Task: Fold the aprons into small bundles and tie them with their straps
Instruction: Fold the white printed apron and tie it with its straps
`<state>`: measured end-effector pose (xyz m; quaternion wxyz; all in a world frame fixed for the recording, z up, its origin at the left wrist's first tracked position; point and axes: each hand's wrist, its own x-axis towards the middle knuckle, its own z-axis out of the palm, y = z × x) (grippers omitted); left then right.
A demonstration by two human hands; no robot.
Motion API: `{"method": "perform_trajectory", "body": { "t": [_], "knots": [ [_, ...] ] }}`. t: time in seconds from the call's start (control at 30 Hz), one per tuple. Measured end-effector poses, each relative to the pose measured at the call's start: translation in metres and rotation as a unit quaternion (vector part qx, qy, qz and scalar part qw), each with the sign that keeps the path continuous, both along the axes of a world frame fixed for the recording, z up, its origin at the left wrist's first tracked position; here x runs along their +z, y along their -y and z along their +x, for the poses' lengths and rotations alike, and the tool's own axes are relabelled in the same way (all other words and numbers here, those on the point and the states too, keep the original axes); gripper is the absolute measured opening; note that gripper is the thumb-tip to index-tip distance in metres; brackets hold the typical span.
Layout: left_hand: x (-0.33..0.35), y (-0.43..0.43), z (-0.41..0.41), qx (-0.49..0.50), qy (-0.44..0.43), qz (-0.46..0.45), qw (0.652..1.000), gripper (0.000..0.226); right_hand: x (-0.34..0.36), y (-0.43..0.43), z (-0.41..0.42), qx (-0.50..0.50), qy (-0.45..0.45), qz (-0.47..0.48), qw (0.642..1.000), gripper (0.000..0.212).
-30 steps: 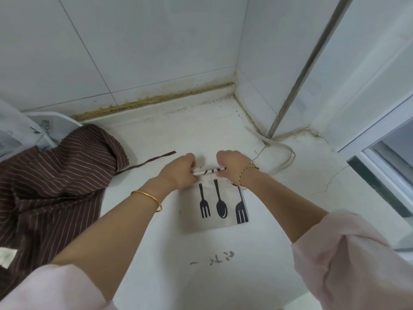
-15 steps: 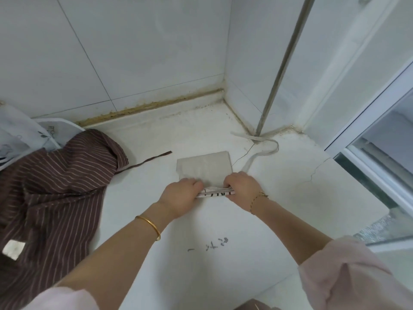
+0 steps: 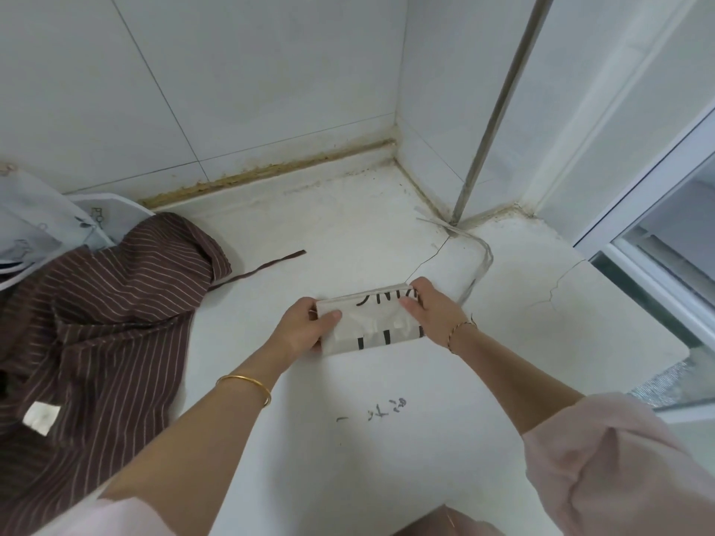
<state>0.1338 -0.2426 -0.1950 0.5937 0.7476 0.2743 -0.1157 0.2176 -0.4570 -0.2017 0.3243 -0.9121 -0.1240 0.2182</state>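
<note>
The cream apron (image 3: pixel 371 323) is lying folded into a small flat packet near the middle of the white worktop (image 3: pixel 348 234), and we are pinching it at both short ends. Our left hand (image 3: pixel 305 326) is gripping the left end with the thumb on top, and our right hand (image 3: pixel 433 315) is clamping the right end, its fingers (image 3: pixel 419 290) curling over the far corner. To do this fold well, we are judging that the layers are needing a firm press and squared edges before the next turn, so the bundle is not springing open. The pale strap (image 3: pixel 483 261), trailing from behind the right hand toward the wall corner, is wanting to be left free and untwisted for the tying. The brown striped apron (image 3: pixel 96 323) is lying in a heap well apart at the left, its dark strap (image 3: pixel 263 266) reaching out across the worktop. We are not seeing the left fingers under the packet, nor where the pale strap is joining the cloth. The black print is showing only in part, and a pale blue cloth (image 3: pixel 38 218) is running off the left edge.
</note>
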Motion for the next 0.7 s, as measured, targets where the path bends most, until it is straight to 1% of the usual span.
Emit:
{"method": "perform_trajectory", "body": {
  "t": [0.1, 0.17, 0.3, 0.4, 0.43, 0.47, 0.5, 0.53, 0.57, 0.6, 0.63, 0.67, 0.7],
  "knots": [
    [-0.003, 0.001, 0.003, -0.021, -0.006, 0.063, 0.998, 0.021, 0.000, -0.011, 0.001, 0.010, 0.033, -0.079, 0.996, 0.025],
    [-0.006, 0.002, 0.006, -0.026, -0.015, 0.103, 0.994, 0.021, 0.001, -0.017, 0.003, 0.017, 0.056, -0.128, 0.990, 0.024],
    [-0.013, 0.006, 0.012, -0.059, -0.026, 0.226, 0.972, 0.023, -0.002, -0.026, 0.010, 0.027, 0.063, -0.202, 0.977, 0.019],
    [-0.016, 0.012, 0.013, -0.041, -0.021, 0.283, 0.958, 0.021, -0.005, -0.033, 0.015, 0.031, 0.059, -0.237, 0.969, 0.015],
    [-0.017, 0.013, 0.012, -0.013, 0.021, 0.341, 0.940, 0.019, -0.007, -0.033, 0.016, 0.027, 0.060, -0.239, 0.969, 0.018],
    [-0.017, 0.014, 0.012, -0.007, 0.090, 0.425, 0.901, 0.018, -0.007, -0.035, 0.016, 0.022, 0.058, -0.238, 0.969, 0.023],
    [-0.017, 0.014, 0.012, -0.034, 0.157, 0.495, 0.854, 0.022, -0.006, -0.036, 0.015, 0.017, 0.053, -0.236, 0.970, 0.026],
    [-0.020, 0.013, 0.014, -0.094, 0.224, 0.534, 0.810, 0.027, -0.006, -0.037, 0.015, 0.013, 0.050, -0.235, 0.971, 0.027],
    [-0.022, 0.013, 0.014, -0.187, 0.251, 0.519, 0.796, 0.032, -0.007, -0.038, 0.015, 0.007, 0.047, -0.235, 0.971, 0.028],
    [-0.024, 0.015, 0.013, -0.272, 0.244, 0.480, 0.797, 0.038, -0.005, -0.039, 0.014, -0.004, 0.039, -0.236, 0.971, 0.031],
    [-0.025, 0.015, 0.012, -0.331, 0.207, 0.444, 0.807, 0.046, -0.005, -0.041, 0.013, -0.016, 0.033, -0.244, 0.969, 0.035],
    [-0.027, 0.016, 0.012, -0.362, 0.166, 0.424, 0.814, 0.054, -0.004, -0.042, 0.012, -0.021, 0.056, -0.255, 0.965, 0.038],
    [-0.028, 0.016, 0.013, -0.370, 0.138, 0.417, 0.819, 0.061, -0.005, -0.042, 0.012, -0.017, 0.140, -0.255, 0.957, 0.038]
  ]
}}
